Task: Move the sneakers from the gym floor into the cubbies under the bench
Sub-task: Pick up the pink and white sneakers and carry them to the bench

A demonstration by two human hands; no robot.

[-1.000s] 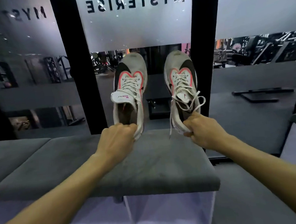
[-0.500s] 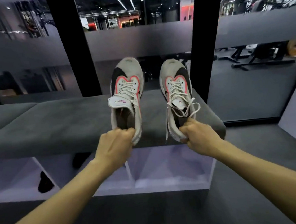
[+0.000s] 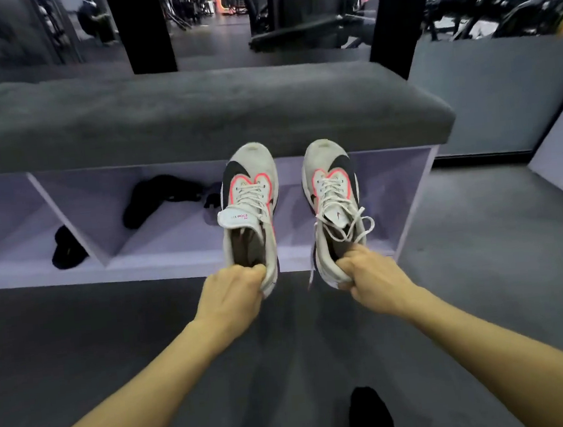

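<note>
At 9 o'clock I see the far-left cubby (image 3: 0, 237) with 1 dark item (image 3: 67, 249) lying at its right edge, against the divider; I cannot tell what it is. The next cubby (image 3: 172, 237), toward 10 o'clock, holds a dark bundle (image 3: 160, 197) at its back, possibly black shoes or cloth.

Moving right, my left hand (image 3: 233, 295) has its fingers curled over the heel collar of the left sneaker (image 3: 250, 202), toe pointing away at 12 o'clock. My right hand (image 3: 370, 278) pinches the heel of the right sneaker (image 3: 333, 194) the same way, laces hanging loose. Both sneakers hang in the air in front of the cubby openings, below the grey padded bench (image 3: 195, 118) and off the gym floor (image 3: 482, 245). I judge neither is inside a compartment yet.

So the pickup is done for these 2; what is left is pushing them toe-first into the cubby at 1 o'clock and letting go. At 5 o'clock a black shape (image 3: 371, 414) sits low on the floor; I cannot tell whether it is another shoe to store.
</note>
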